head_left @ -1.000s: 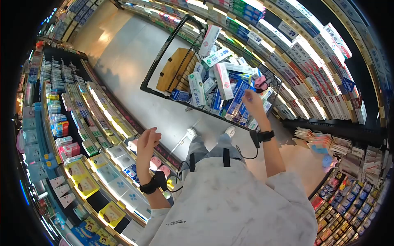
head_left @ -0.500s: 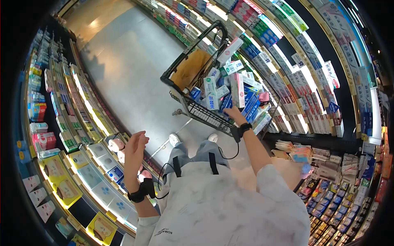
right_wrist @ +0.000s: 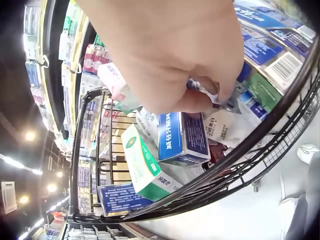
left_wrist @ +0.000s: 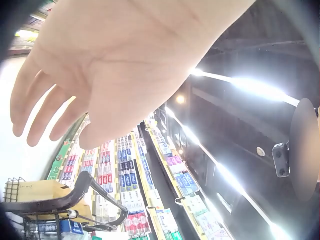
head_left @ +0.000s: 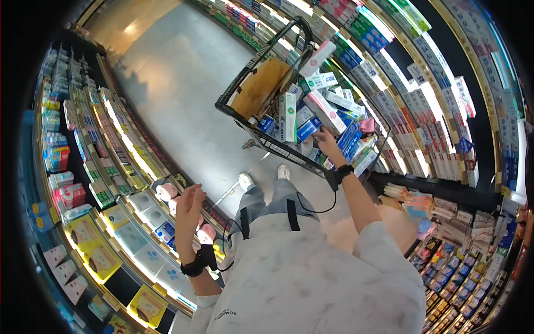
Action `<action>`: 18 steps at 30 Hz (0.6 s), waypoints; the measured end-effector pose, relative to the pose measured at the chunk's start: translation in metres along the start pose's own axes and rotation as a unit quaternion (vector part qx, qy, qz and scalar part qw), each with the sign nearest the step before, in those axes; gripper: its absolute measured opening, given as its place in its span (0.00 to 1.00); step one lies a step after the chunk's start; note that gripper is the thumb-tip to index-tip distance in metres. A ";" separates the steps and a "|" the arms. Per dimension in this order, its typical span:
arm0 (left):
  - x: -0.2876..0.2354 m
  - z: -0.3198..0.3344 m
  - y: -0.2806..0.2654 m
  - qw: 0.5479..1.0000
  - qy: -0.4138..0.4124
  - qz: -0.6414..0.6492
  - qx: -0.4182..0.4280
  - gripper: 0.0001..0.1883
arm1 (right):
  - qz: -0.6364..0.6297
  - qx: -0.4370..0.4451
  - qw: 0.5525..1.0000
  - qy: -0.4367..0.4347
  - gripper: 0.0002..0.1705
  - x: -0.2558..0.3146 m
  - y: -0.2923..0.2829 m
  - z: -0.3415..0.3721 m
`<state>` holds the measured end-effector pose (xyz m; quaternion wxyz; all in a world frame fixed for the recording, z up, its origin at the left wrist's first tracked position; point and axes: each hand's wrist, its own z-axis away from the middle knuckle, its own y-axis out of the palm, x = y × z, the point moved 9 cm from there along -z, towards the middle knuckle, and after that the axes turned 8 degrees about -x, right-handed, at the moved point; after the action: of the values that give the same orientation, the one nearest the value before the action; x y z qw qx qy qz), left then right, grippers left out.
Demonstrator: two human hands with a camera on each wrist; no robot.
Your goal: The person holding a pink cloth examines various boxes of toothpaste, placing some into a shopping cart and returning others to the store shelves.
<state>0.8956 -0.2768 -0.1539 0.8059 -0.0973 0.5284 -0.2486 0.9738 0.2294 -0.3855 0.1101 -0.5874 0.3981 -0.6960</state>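
My right hand (head_left: 329,146) reaches into the black shopping cart (head_left: 289,154), piled with printed boxes. In the right wrist view, its thumb and curled finger pinch at the edge of a white printed packet (right_wrist: 225,125). Just below the thumb lies a blue box (right_wrist: 176,142) with white lettering, and a green-and-white box (right_wrist: 145,162) leans beside that. A pink-and-white box (head_left: 324,111) lies on top of the pile. My left hand (head_left: 189,209) hangs in the air by the left shelf, empty, its fingers loosely extended and spread in the left wrist view (left_wrist: 125,65).
A brown cardboard box (head_left: 260,89) sits at the cart's handle end. Lit shelves of boxed goods (head_left: 423,106) rise beyond the cart, and another shelf (head_left: 130,161) runs along the left. Grey floor (head_left: 167,72) stretches between them. Small hanging packs (head_left: 456,284) are at lower right.
The right hand has come down from above the pile into the boxes, and the blue box by its fingers has shifted and tilted. The left hand stays raised. The head view has swung.
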 end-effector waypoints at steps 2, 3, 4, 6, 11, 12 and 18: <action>-0.008 -0.003 0.016 1.000 -0.010 -0.016 0.009 0.23 | -0.034 0.054 0.994 0.089 0.25 0.005 -0.005 0.006; -0.010 -0.006 0.023 1.000 -0.013 -0.023 0.013 0.23 | -0.011 0.088 0.993 0.083 0.23 0.000 0.005 0.009; -0.015 -0.009 0.031 0.999 -0.010 -0.028 0.021 0.24 | 0.013 0.122 0.990 0.075 0.21 -0.008 0.016 0.011; -0.033 -0.005 0.047 0.999 -0.001 -0.029 0.030 0.23 | 0.109 0.208 0.972 0.013 0.17 0.011 0.022 0.015; -0.041 0.004 0.070 0.998 0.005 -0.033 0.047 0.23 | 0.226 0.348 0.909 -0.038 0.22 0.000 0.051 0.027; -0.041 0.008 0.072 0.998 -0.004 -0.043 0.038 0.23 | 0.231 0.358 0.904 -0.042 0.23 0.007 0.045 0.027; -0.040 0.023 0.080 1.000 -0.002 -0.017 0.012 0.19 | 0.199 0.404 0.886 -0.109 0.34 0.005 0.039 0.022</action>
<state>0.9274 -0.1905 -0.1461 0.8040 -0.0972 0.5219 -0.2679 0.9803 0.1913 -0.4085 0.5171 -0.4728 0.1768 -0.6912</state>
